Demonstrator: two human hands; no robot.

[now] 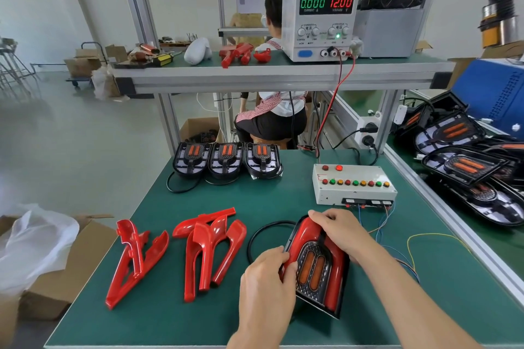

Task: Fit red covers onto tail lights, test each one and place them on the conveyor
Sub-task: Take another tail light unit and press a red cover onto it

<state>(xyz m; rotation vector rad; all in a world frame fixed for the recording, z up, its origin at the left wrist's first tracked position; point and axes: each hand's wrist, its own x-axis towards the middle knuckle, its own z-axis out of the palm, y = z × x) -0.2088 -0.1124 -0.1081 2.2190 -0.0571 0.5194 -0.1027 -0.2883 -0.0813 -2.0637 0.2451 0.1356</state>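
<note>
The tail light [314, 266], lying on the green mat [198, 320] with its red cover [307, 231] on, looks light, rigid and glossy-slick, so it's gripped at the edges by the left hand [266, 283] and right hand [340, 232], fingers curled round it.

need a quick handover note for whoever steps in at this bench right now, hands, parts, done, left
Left hand grips the left edge of the black tail light with a red cover on it; right hand grips its top right.
Three bare black tail lights stand in a row at the back of the green mat. Loose glossy red plastic covers lie at front left.
White button test box is at back right; the power supply reads 12.00 V, 0.000 A.
Done: a cover is on the held light.
Left: test it, move it to the conveyor, then the other three.
</note>
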